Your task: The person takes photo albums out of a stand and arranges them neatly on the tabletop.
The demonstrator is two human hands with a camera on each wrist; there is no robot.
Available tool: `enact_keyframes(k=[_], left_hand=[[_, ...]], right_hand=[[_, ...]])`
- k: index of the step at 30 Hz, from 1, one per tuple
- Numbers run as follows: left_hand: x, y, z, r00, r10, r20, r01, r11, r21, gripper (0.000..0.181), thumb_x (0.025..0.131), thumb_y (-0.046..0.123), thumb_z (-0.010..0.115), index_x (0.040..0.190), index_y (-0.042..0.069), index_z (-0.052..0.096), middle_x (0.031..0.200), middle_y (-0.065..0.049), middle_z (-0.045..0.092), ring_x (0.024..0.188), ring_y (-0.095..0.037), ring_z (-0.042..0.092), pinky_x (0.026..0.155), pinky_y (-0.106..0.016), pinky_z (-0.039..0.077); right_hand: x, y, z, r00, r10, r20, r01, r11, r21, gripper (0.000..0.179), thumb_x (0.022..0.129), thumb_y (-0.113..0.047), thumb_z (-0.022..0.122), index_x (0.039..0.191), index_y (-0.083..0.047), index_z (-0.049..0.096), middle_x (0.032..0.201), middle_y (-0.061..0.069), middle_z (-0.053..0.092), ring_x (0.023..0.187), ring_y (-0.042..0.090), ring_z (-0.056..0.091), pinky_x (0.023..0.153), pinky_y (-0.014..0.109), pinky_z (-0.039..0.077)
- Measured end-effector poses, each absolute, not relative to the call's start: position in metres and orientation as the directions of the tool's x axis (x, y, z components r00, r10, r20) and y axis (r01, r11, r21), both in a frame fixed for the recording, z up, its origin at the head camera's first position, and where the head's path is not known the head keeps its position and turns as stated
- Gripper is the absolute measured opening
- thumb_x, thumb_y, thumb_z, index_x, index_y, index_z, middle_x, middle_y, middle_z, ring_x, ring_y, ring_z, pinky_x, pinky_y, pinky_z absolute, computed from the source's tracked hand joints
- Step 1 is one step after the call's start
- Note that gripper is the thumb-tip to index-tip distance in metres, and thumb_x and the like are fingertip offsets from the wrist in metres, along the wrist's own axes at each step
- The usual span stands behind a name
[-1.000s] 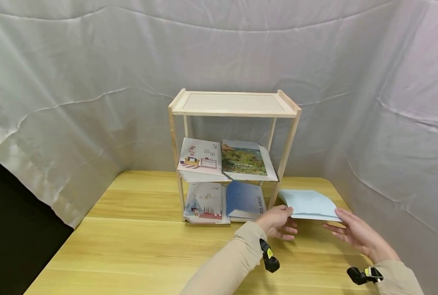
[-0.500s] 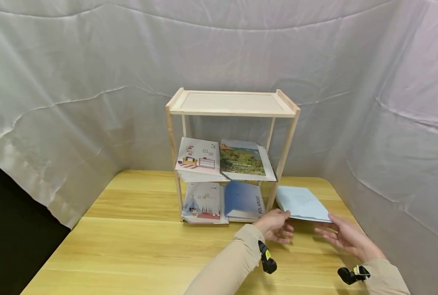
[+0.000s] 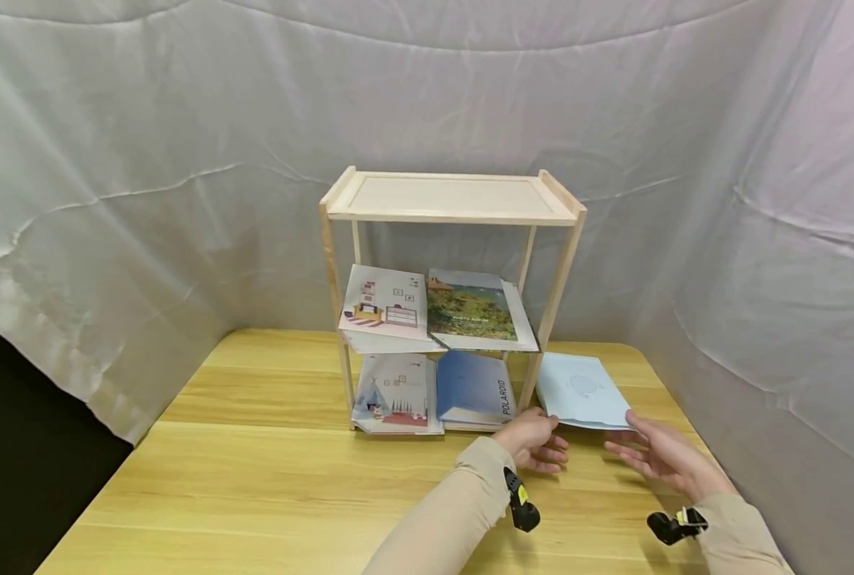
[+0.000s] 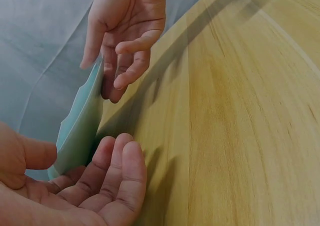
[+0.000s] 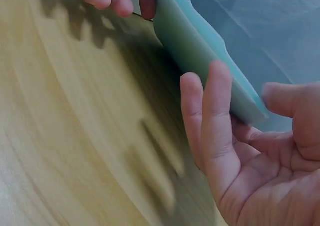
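Fingers [image 4: 132, 161] of the left hand [image 3: 534, 439] are loosely bent and slightly parted; between its thumb and the finger below, the near left corner of a light blue booklet [image 3: 585, 391] is pinched, just to the right of a wooden rack [image 3: 451, 198]. The near right corner, farther from the rack, is pinched likewise by the right hand [image 3: 667, 459], whose remaining fingers are spread beneath. The near edge of the booklet is lifted clear of the tabletop [image 3: 268, 479], onto which shadows of both hands are cast; whether its far edge is supported cannot be told. A faint rounded drawing is shown on its cover.

On the rack's middle tier, a white booklet with a room drawing [image 3: 387, 303] is laid at the left and a photo album with a landscape cover [image 3: 473, 307] at the right. On its bottom tier, a booklet with a tent drawing [image 3: 398, 395] is placed left of a blue album marked POLAROID [image 3: 473, 387].

The rack is stood on yellowish wood-grain boards. Behind it and to both sides, creased grey fabric [image 3: 427, 112] is hung. Far to its left, a black area [image 3: 24, 447] is seen. In front of it, a black strap [image 3: 520, 503] is worn over the left beige sleeve [image 3: 448, 511].
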State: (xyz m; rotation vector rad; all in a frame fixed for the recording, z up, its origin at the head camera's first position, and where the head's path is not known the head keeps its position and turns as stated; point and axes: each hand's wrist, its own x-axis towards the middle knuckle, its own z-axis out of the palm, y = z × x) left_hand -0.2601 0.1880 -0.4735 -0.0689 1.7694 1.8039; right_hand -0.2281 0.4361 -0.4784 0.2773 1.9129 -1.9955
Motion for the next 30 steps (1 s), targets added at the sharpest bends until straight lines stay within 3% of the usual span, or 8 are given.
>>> enact_keyframes(k=[4,6,14,22,30], left_hand=[[-0.2607,0.1893,-0.4729,-0.817,0.370,-0.442,-0.445,0.084,0.892,0.018,0.107,0.022,0.047,0.123,0.014,0.052,0.096,-0.017,0.069,0.092,-0.037,0.072,0.083,-0.051,0.060],[-0.2606,0.1899,-0.4729,-0.815,0.370,-0.446,-0.447,0.088,0.890,0.017,0.107,0.022,0.047,0.122,0.014,0.051,0.096,-0.017,0.068,0.091,-0.037,0.072,0.083,-0.051,0.060],[-0.2606,0.1908,-0.4744,-0.809,0.368,-0.459,-0.456,0.102,0.884,0.020,0.105,0.010,0.045,0.124,0.009,0.053,0.095,-0.017,0.069,0.089,-0.036,0.073,0.083,-0.050,0.061],[-0.2596,0.1916,-0.4757,-0.808,0.387,-0.444,-0.437,0.112,0.893,0.013,0.103,0.007,0.049,0.113,0.005,0.057,0.096,-0.017,0.070,0.088,-0.034,0.074,0.079,-0.046,0.061],[-0.2575,0.1939,-0.4768,-0.809,0.392,-0.437,-0.421,0.133,0.897,0.011,0.100,0.005,0.053,0.105,0.000,0.060,0.092,-0.014,0.071,0.074,-0.025,0.072,0.076,-0.043,0.062]], right_hand=[[-0.2296,0.4347,-0.4767,-0.912,-0.104,-0.397,0.395,0.040,-0.918,0.066,0.106,-0.041,0.048,0.151,-0.001,0.019,0.112,-0.001,0.069,0.098,0.009,0.071,0.082,0.020,0.058],[-0.2301,0.4352,-0.4768,-0.911,-0.120,-0.396,0.393,0.045,-0.918,0.068,0.107,-0.036,0.048,0.151,0.003,0.013,0.113,-0.001,0.069,0.099,0.008,0.071,0.081,0.018,0.058],[-0.2298,0.4386,-0.4812,-0.901,-0.211,-0.380,0.391,-0.014,-0.920,0.027,0.106,-0.019,0.052,0.124,-0.004,0.040,0.111,0.004,0.073,0.101,0.010,0.072,0.083,0.018,0.058],[-0.2275,0.4412,-0.4825,-0.902,-0.217,-0.373,0.383,-0.007,-0.924,0.020,0.107,-0.021,0.051,0.119,-0.005,0.047,0.107,0.000,0.073,0.096,0.007,0.071,0.082,0.020,0.058],[-0.2245,0.4444,-0.4819,-0.902,-0.173,-0.395,0.400,0.005,-0.917,0.020,0.107,-0.027,0.050,0.118,-0.011,0.052,0.106,-0.003,0.075,0.095,0.007,0.072,0.082,0.022,0.059]])
